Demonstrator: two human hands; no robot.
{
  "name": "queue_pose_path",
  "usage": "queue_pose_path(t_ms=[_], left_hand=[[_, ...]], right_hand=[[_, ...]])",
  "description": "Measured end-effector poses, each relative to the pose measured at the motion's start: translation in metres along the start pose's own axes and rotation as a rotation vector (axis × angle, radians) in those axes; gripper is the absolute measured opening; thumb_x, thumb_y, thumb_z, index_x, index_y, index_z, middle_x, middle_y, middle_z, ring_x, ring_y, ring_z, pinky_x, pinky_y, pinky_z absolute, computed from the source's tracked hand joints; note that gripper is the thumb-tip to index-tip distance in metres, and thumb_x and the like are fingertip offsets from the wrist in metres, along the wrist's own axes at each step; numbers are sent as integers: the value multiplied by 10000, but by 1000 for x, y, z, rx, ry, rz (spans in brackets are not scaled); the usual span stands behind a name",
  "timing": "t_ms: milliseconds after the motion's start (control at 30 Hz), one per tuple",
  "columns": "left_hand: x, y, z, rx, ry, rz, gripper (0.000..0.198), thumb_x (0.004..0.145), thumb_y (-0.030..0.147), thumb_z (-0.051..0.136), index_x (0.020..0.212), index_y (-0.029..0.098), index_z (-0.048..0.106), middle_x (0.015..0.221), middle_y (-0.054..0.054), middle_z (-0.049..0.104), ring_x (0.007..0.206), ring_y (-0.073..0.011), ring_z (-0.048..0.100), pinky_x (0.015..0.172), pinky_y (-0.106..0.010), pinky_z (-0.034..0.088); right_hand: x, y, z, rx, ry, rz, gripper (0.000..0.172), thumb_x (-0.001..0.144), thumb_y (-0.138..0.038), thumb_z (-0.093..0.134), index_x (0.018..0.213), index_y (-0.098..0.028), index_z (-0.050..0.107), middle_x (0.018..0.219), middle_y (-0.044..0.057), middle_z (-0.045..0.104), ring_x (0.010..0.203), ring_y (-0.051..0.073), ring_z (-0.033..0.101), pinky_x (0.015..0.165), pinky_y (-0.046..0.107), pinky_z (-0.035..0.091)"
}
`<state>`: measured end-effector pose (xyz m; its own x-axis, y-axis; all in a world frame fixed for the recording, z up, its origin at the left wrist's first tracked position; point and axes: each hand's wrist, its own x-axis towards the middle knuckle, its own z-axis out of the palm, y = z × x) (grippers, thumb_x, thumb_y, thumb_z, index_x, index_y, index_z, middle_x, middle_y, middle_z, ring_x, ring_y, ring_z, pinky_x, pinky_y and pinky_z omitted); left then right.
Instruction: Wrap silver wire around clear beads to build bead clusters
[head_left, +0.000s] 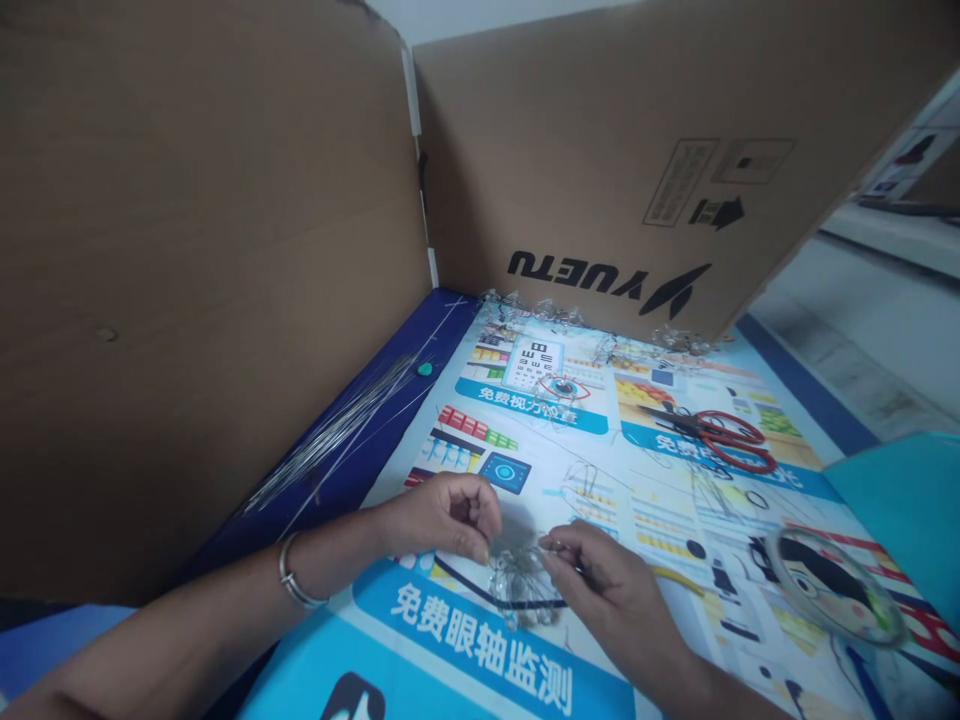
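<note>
A beaded wire piece (pixel 517 585) with clear beads and many thin wire loops is between my two hands, low over the printed sheet. My left hand (pixel 450 515) has its fingers curled, and thumb and forefinger close on the piece's left edge. On the other side, my right hand (pixel 600 575) pinches its fingertips together near the upper right of the piece; what is in them is too fine to make out. A yellow handle (pixel 679 580) shows beside my right hand, partly hidden by it, so I cannot tell whether it is held.
Red-handled scissors (pixel 739 440) lie at the right. Straight wires (pixel 337 430) lie in a bundle along the left, near a small green object (pixel 425 369). Clear beaded pieces (pixel 540 310) line the back, below cardboard walls (pixel 600 150). A clear round tape roll (pixel 836 585) is at right.
</note>
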<state>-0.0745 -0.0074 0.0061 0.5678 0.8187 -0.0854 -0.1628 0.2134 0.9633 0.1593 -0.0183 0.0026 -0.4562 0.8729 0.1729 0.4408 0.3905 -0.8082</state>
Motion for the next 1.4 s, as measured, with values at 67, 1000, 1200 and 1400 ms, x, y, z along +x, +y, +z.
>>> queue_pose_path(t_ms=[67, 1000, 1200, 1400], left_hand=[[0, -1, -1, 1, -7, -3, 348, 579, 314, 831, 748, 117, 599, 677, 3, 609, 603, -89, 562, 556, -196, 413], [1, -2, -2, 90, -58, 75, 268, 698, 356, 749, 688, 129, 607, 728, -25, 603, 692, -128, 565, 680, -265, 426], [1, -7, -2, -58, -35, 43, 279, 762, 350, 693, 729, 134, 521, 698, -26, 596, 640, -122, 551, 649, -261, 415], [1, -3, 1, -49, -8, -27, 314, 772, 381, 672, 698, 131, 497, 668, -22, 583, 598, -107, 531, 608, -238, 399]], right_hand=[[0, 0, 0, 8, 7, -10, 126, 857, -306, 520, 818, -226, 610, 687, -16, 589, 604, 126, 564, 553, 210, 437], [0, -1, -1, -3, 6, -37, 169, 876, -297, 479, 766, -211, 574, 662, -7, 558, 587, 129, 526, 547, 231, 413], [1, -1, -1, -27, 1, -55, 160, 879, -270, 476, 771, -214, 581, 666, -10, 558, 595, 127, 530, 556, 229, 403], [0, 0, 0, -61, 9, -70, 158, 879, -250, 472, 756, -216, 565, 646, -22, 537, 573, 119, 509, 539, 220, 391]])
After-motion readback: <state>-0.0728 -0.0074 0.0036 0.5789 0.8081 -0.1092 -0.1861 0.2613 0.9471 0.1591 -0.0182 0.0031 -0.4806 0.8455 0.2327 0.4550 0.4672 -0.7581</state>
